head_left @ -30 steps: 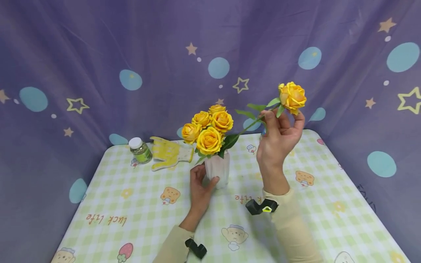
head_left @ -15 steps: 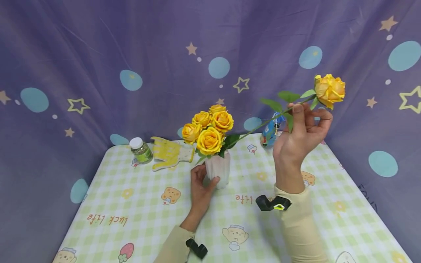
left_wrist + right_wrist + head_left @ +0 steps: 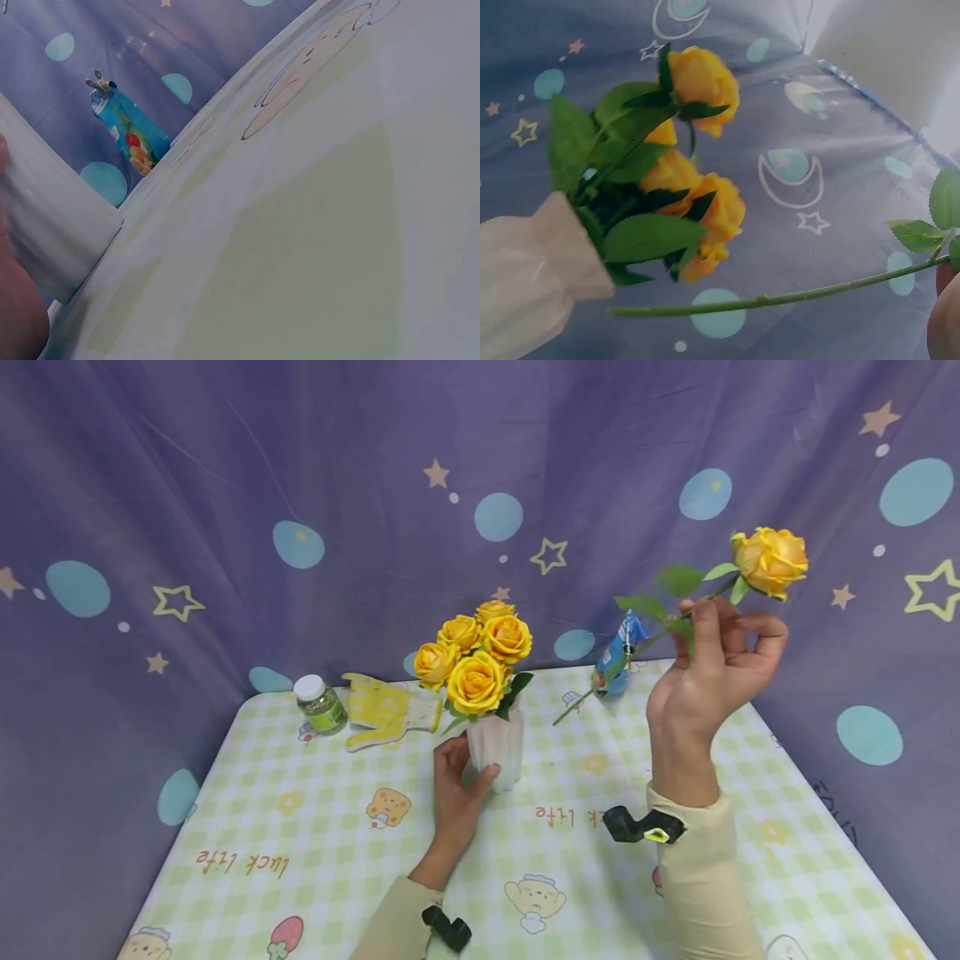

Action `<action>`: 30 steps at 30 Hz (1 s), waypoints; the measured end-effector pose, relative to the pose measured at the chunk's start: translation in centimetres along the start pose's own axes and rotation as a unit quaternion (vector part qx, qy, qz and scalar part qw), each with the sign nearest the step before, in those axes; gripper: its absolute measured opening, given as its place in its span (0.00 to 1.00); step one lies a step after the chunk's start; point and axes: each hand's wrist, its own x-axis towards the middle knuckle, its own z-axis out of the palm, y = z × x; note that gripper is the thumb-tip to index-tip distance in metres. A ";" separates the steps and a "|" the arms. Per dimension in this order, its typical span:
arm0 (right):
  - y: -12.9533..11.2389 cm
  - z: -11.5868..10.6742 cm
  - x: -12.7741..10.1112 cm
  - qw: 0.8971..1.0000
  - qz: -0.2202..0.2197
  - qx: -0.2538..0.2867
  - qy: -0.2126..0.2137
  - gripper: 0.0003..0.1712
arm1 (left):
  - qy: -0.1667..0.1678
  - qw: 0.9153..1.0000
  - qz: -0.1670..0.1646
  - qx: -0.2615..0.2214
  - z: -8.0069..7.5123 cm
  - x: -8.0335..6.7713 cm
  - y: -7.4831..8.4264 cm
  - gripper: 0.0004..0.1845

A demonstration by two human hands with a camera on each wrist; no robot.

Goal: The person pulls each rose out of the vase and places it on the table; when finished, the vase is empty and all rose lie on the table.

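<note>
You hold a single yellow rose [image 3: 770,561] in your right hand [image 3: 712,677], pinched by the thumb and fingers on the green stem just under the leaves. The flower is high and well to the right of the white vase [image 3: 496,748], and the bare end of the stem points down toward the vase but is clear of it, in the air above the counter [image 3: 315,860]. Your left hand [image 3: 457,785] is wrapped around the lower part of the vase, thumb on the front and fingers behind, and the vase stands upright with four yellow roses [image 3: 477,653] in it.

To the right of the vase, behind the stem, a small blue snack bag [image 3: 617,653] stands on the counter. To the left of the vase lie a yellow glove [image 3: 384,708] and a small jar with a white lid [image 3: 319,702].

I think the risks are these. The stem is long and thin and you grip it near the top, so the free end can swing and touch the blue bag and tip it. The pinch is light, so the rose may turn or slip between the fingers. The vase looks top-heavy with the flowers; if your left hand loosens, a push from the stem could lean it over.
</note>
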 end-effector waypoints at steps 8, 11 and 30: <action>1.4 -2.4 -0.7 0.996 0.062 -0.056 -0.044 0.21 | -0.006 1.000 0.000 0.000 -0.1 0.0 0.0 0.33; 1.7 -3.1 -1.1 0.993 0.075 -0.068 -0.054 0.21 | -0.008 1.000 0.002 0.000 -0.1 0.0 0.0 0.33; 3.9 -7.2 -4.4 0.957 0.145 -0.195 -0.160 0.17 | -0.007 1.000 0.009 0.005 -0.1 0.0 0.0 0.32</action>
